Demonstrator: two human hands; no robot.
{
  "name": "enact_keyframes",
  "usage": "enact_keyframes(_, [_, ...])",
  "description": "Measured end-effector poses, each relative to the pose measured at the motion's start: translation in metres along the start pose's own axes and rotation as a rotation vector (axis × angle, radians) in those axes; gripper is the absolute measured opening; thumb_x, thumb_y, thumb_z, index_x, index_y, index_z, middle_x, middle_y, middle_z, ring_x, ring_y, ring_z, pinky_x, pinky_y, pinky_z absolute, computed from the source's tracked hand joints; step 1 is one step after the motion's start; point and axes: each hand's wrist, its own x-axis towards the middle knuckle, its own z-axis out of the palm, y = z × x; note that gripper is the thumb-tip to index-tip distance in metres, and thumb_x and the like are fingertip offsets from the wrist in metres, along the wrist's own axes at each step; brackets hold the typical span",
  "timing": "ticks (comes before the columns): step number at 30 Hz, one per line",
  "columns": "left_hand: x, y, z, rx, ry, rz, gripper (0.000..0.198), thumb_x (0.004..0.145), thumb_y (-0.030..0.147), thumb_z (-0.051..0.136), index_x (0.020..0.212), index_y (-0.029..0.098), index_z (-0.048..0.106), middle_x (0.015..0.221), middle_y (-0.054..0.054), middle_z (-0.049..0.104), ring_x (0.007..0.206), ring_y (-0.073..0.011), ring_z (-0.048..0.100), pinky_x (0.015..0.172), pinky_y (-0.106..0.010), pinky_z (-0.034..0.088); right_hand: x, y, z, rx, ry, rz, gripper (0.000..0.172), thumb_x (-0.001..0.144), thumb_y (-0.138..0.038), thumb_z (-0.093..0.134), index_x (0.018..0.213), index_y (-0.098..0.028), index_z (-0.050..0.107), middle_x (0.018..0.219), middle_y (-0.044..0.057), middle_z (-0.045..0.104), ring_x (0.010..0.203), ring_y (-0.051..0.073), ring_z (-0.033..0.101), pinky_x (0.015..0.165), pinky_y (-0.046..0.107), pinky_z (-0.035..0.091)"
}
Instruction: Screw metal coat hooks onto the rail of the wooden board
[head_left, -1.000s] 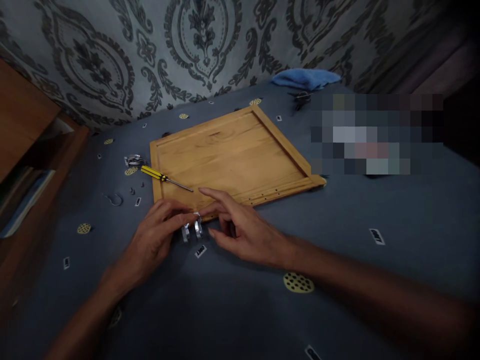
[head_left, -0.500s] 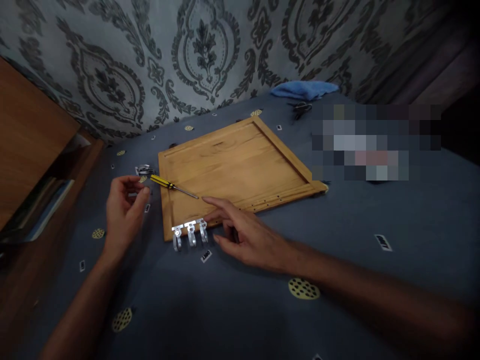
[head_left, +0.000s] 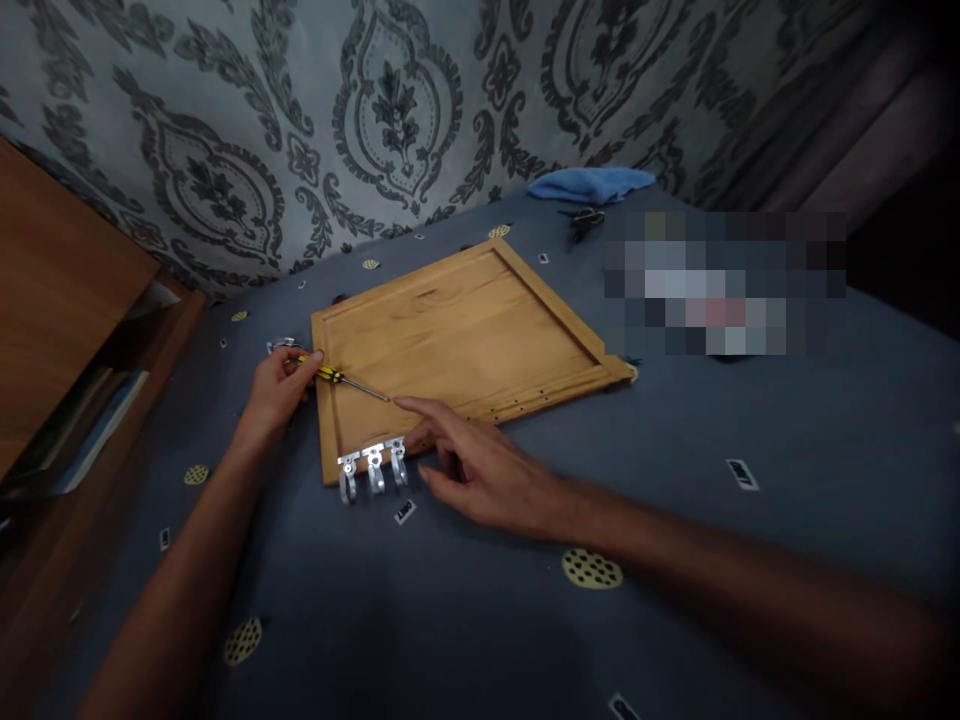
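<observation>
A framed wooden board (head_left: 457, 340) lies flat on a grey-blue patterned bedsheet (head_left: 450, 600). A yellow-and-black screwdriver (head_left: 341, 378) rests across the board's left edge, and my left hand (head_left: 281, 385) closes its fingers on the handle end. A metal rack with three silver hooks (head_left: 371, 468) sits at the board's near left corner. My right hand (head_left: 472, 465) rests beside the hooks, fingers spread, the index finger lying on the board's near rail and the thumb close to the rightmost hook.
A wooden cabinet (head_left: 60, 300) with shelved books stands at the left. A blue cloth (head_left: 589, 185) and a small dark metal object (head_left: 585, 215) lie at the far edge by the patterned wall. More metal hardware (head_left: 279, 346) lies left of the board.
My left hand left the hooks, swung up to the left and came down on the screwdriver handle. The hook rack now lies uncovered. My right hand has barely moved.
</observation>
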Motion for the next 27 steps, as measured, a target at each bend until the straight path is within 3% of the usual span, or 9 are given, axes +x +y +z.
enact_keyframes(9, [-0.010,0.001,-0.010,-0.242,0.035,-0.001,0.017,0.094,0.028,0.063,0.100,0.012,0.062,0.081,0.000,0.063,0.063,-0.0089,0.059,0.054,-0.022,0.052,0.000,-0.001,-0.001,-0.022,-0.012,-0.006,0.068,0.084,-0.010,0.056,0.148,-0.016,0.037,0.114,0.008,0.070,0.077,0.015,0.064,0.068,0.030,0.052])
enact_keyframes(13, [-0.023,0.017,-0.016,-0.422,0.061,0.112,0.009,0.090,0.021,0.065,0.091,0.014,0.059,0.081,0.001,0.064,0.069,-0.0106,0.063,0.063,-0.026,0.058,-0.001,-0.001,-0.001,-0.021,-0.013,0.002,0.068,0.084,-0.009,0.055,0.149,-0.018,0.037,0.116,0.008,0.070,0.078,0.015,0.064,0.071,0.031,0.053])
enact_keyframes(16, [-0.037,0.036,-0.020,-0.497,0.074,0.241,0.015,0.084,0.024,0.071,0.087,0.018,0.058,0.076,0.004,0.064,0.070,-0.0115,0.065,0.064,-0.027,0.062,-0.001,-0.002,-0.001,-0.017,-0.016,-0.007,0.068,0.084,-0.008,0.055,0.149,-0.016,0.036,0.115,0.009,0.070,0.079,0.015,0.064,0.071,0.030,0.052])
enact_keyframes(21, [-0.062,0.061,-0.022,-0.442,0.069,0.436,0.035,0.064,0.033,0.089,0.088,0.017,0.068,0.077,0.002,0.065,0.068,-0.0128,0.065,0.054,-0.025,0.064,0.000,-0.003,-0.002,-0.011,-0.021,-0.001,0.068,0.084,-0.009,0.057,0.149,-0.018,0.037,0.114,0.007,0.070,0.082,0.015,0.064,0.073,0.030,0.051])
enact_keyframes(23, [-0.071,0.065,-0.022,-0.351,0.057,0.528,0.030,0.068,0.030,0.086,0.090,0.017,0.071,0.082,0.000,0.068,0.066,-0.0123,0.066,0.051,-0.023,0.064,0.001,-0.003,-0.002,-0.008,-0.020,0.001,0.069,0.084,-0.009,0.056,0.149,-0.019,0.037,0.114,0.007,0.070,0.084,0.016,0.064,0.074,0.031,0.051])
enact_keyframes(27, [-0.089,0.071,-0.018,-0.217,0.036,0.657,0.020,0.079,0.014,0.074,0.098,0.022,0.073,0.084,0.003,0.070,0.069,-0.0069,0.068,0.061,-0.014,0.063,0.001,-0.004,-0.002,0.004,-0.015,-0.013,0.068,0.083,-0.009,0.054,0.149,-0.016,0.037,0.113,0.009,0.071,0.086,0.018,0.065,0.074,0.032,0.051])
